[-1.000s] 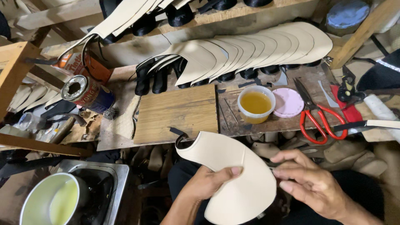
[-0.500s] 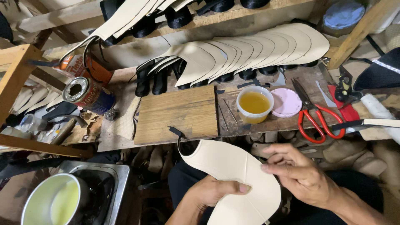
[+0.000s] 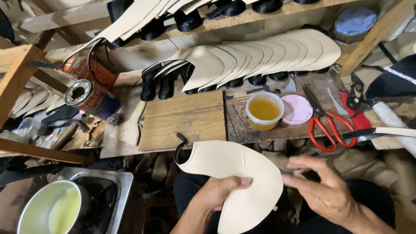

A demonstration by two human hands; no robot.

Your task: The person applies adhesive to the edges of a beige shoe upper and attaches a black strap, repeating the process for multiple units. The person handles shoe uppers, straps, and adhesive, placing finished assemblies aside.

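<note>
Right hand [image 3: 323,190] motion-blurred; cream piece [image 3: 242,182] cut off below.

A worn wooden workbench [image 3: 277,130] spans the view, a lighter wooden board [image 3: 182,119] lying at its front edge. Above its back edge runs a rough plank shelf [image 3: 260,15]. A wooden post [image 3: 17,78] stands left.

Head camera looks steeply down, close over workbench [image 3: 182,119].
</note>
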